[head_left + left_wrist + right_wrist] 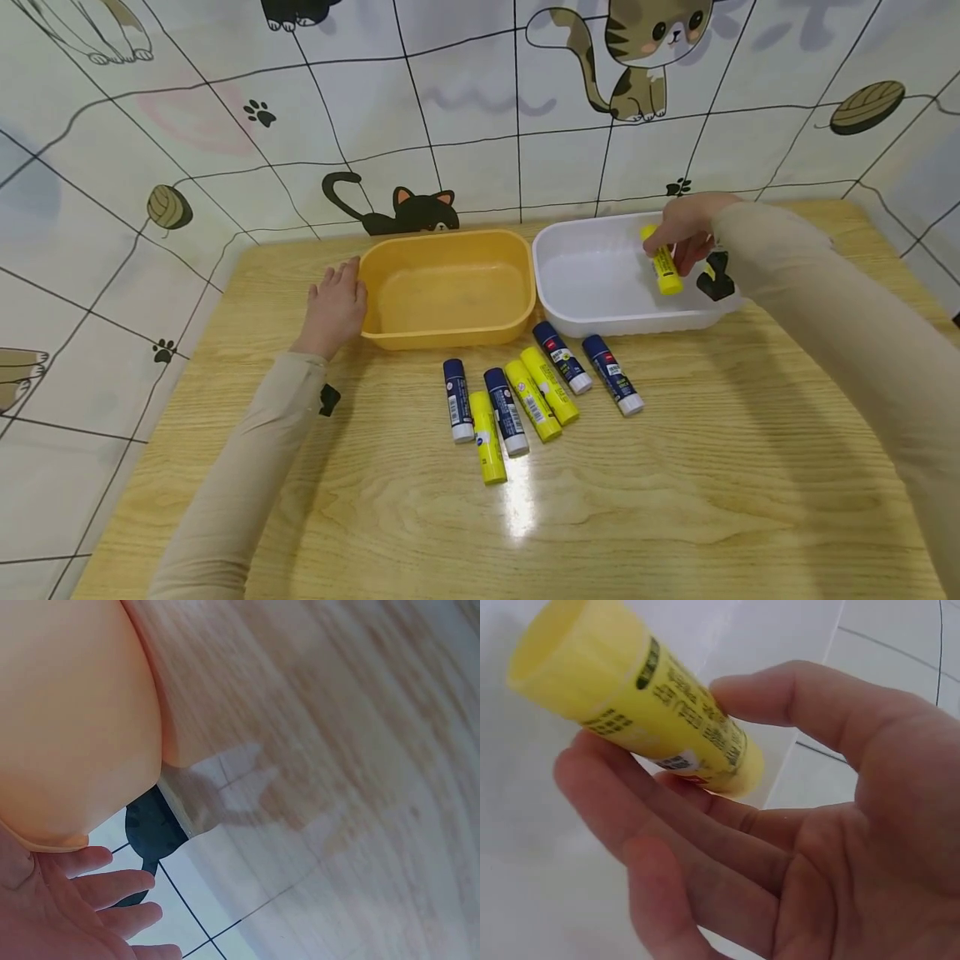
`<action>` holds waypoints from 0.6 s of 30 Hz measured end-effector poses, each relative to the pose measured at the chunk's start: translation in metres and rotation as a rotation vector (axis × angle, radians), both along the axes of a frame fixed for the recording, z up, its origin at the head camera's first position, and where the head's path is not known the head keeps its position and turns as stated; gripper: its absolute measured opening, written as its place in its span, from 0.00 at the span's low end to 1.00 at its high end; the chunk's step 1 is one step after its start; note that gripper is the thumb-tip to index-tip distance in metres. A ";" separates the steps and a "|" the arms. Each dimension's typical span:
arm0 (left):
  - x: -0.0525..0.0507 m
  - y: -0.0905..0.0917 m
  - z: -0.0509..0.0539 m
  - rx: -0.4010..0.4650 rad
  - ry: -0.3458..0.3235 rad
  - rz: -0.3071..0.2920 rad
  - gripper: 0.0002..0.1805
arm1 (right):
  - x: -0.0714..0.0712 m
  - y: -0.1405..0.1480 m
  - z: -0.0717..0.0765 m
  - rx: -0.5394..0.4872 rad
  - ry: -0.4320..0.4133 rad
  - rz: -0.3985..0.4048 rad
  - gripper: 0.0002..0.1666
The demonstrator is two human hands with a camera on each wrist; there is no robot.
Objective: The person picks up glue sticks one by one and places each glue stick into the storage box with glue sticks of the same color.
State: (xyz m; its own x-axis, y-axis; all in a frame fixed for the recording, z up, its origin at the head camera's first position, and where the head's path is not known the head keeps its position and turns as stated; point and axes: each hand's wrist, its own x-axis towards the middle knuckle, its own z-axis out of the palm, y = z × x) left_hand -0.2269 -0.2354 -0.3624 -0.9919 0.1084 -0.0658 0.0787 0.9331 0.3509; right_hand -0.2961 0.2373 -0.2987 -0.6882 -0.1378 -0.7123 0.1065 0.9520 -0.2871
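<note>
A: R hand status?

B: From my remote feed: R hand (688, 227) pinches a yellow cylindrical glue stick (662, 265), thumb one side, fingers the other. Stick is tilted, over the white oblong plastic tub (645, 325); can't tell if its low end touches the tub floor.

A: Why that hold?

B: My guess: a side pinch keeps both stick ends clear of the fingers.

A: L hand?

B: L hand (333, 308) rests at the L end of the yellow-orange oblong plastic tub (442, 339), fingers straight, gripping no stick. Prob. steadying it. Tubs sit side by side at the back of the wood-grain tabletop (675, 500); 4 navy cylindrical glue sticks w/ white ends (613, 377) + 3 more yellow sticks (533, 400) lie in front, prob. for easy reach.

A: Diffs btwn views?

B: R wrist view gives me label print & thumb contact, small in head view. L wrist view: fingers spread past the tub's outer wall; no thumb I can make out. Only head view has the full layout, incl. a yellow patch (708, 268) by the black wrist camera (717, 282); can't ID.
</note>
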 end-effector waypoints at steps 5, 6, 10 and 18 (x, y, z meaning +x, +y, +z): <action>0.001 0.000 0.001 -0.004 0.007 0.001 0.29 | -0.002 0.001 0.000 0.008 -0.021 0.021 0.28; 0.001 0.000 0.001 -0.004 0.008 0.002 0.29 | -0.003 0.002 0.000 0.006 -0.028 0.022 0.28; 0.002 0.000 0.002 -0.009 0.005 0.000 0.29 | -0.007 0.004 0.000 0.010 -0.083 0.056 0.26; 0.003 0.000 0.002 -0.011 0.024 -0.019 0.28 | -0.013 0.005 -0.002 0.068 -0.159 0.148 0.21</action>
